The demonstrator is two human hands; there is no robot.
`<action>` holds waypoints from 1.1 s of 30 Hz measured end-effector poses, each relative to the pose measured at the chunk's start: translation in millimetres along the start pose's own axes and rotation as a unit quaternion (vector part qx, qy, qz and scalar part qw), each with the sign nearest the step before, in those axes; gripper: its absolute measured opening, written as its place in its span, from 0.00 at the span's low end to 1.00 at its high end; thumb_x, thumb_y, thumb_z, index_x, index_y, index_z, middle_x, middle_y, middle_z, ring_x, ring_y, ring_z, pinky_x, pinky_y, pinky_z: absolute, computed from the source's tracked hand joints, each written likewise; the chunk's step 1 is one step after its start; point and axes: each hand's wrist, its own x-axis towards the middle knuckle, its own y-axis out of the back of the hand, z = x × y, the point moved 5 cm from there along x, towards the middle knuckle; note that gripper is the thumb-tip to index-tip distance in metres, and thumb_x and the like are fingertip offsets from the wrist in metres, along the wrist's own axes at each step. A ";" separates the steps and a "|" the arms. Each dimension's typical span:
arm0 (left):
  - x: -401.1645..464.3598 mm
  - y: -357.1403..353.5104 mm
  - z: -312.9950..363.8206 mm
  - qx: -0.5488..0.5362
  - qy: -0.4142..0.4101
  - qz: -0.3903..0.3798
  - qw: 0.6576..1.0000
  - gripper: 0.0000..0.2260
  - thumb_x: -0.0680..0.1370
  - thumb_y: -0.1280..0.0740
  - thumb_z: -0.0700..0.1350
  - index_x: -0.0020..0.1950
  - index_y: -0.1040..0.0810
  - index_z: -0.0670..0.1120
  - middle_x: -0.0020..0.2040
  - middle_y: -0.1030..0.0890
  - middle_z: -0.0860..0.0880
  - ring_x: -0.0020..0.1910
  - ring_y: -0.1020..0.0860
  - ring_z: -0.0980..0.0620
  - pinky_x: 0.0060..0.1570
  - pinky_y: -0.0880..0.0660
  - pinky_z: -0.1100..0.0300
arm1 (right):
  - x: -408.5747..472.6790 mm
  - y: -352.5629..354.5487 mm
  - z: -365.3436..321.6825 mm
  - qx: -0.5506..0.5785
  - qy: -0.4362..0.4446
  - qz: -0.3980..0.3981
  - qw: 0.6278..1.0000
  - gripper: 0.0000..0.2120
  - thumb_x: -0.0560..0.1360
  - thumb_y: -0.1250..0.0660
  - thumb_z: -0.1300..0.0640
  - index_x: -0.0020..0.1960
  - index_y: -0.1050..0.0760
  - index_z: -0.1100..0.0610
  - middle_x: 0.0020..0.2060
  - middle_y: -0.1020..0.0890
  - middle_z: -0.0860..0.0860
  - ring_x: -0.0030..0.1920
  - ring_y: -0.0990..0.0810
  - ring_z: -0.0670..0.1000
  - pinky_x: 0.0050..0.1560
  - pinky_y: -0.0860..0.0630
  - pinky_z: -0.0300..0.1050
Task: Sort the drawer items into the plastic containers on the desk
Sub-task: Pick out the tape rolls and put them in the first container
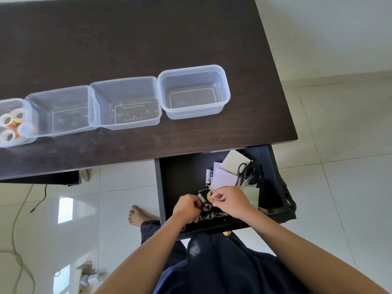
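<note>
Since both hands are down in the open drawer (169, 187), sorting's early: left hand (187, 206) pinches a battery (201, 197), its long axis slanting away-left, right hand (230, 201) pinches a tape roll (210, 196). Three containers (194, 92) on the worktop (127, 39) sit empty, leftmost container (12, 122) holds tape.

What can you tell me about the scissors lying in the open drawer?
The scissors have black looped handles that look like plastic, with pale metal blades that appear closed. There may be two pairs overlapping, since several loops show. They lie flat at the far right of the drawer, handles toward the desk, blades pointing back toward the person. They rest on paper pads: a beige pad under the handles and a dotted white pad beside them. Neither hand touches them.
</note>
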 end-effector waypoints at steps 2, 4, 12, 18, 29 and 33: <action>-2.2 2.3 -0.9 -0.003 0.002 0.012 1.000 0.07 0.71 0.33 0.36 0.44 0.18 0.46 0.41 0.17 0.47 0.37 0.21 0.52 0.41 0.21 0.59 | -0.1 3.1 -1.2 0.007 -0.003 0.010 1.000 0.08 0.69 0.26 0.59 0.48 0.17 0.52 0.44 0.15 0.47 0.41 0.19 0.44 0.38 0.32 0.23; -5.1 7.7 -1.0 -0.013 0.001 0.035 0.999 0.06 0.71 0.32 0.37 0.42 0.18 0.47 0.42 0.17 0.49 0.39 0.21 0.53 0.42 0.21 0.59 | 0.7 4.9 -3.4 0.011 -0.002 0.019 1.000 0.08 0.69 0.27 0.60 0.47 0.16 0.51 0.45 0.15 0.46 0.41 0.20 0.43 0.38 0.32 0.23; -27.5 63.2 14.2 0.004 -0.011 0.138 0.990 0.10 0.73 0.36 0.38 0.43 0.16 0.48 0.44 0.17 0.50 0.44 0.20 0.50 0.40 0.25 0.61 | 8.4 11.8 -45.8 0.031 0.065 0.059 0.996 0.06 0.71 0.27 0.60 0.48 0.16 0.54 0.42 0.16 0.47 0.38 0.21 0.42 0.39 0.30 0.24; -50.7 127.6 14.2 -0.022 -0.028 0.201 0.979 0.09 0.74 0.37 0.39 0.44 0.17 0.48 0.44 0.17 0.51 0.43 0.21 0.52 0.39 0.25 0.60 | 14.1 23.7 -103.7 0.072 0.142 0.114 0.981 0.07 0.68 0.24 0.61 0.45 0.16 0.54 0.39 0.18 0.44 0.37 0.20 0.41 0.42 0.23 0.35; -148.0 332.7 -76.1 -0.213 -0.058 0.371 0.902 0.05 0.72 0.29 0.38 0.40 0.17 0.48 0.35 0.18 0.53 0.33 0.20 0.55 0.29 0.28 0.72 | 11.1 -7.3 -313.1 0.099 0.367 0.142 0.914 0.09 0.69 0.25 0.60 0.49 0.16 0.54 0.43 0.15 0.45 0.42 0.18 0.43 0.45 0.21 0.36; -170.2 407.8 -128.8 -0.226 -0.043 0.439 0.868 0.04 0.72 0.29 0.39 0.41 0.17 0.48 0.36 0.18 0.54 0.37 0.20 0.56 0.33 0.30 0.70 | 30.1 -41.2 -390.9 0.081 0.396 0.149 0.903 0.09 0.68 0.24 0.59 0.47 0.16 0.51 0.42 0.14 0.45 0.42 0.18 0.45 0.46 0.21 0.42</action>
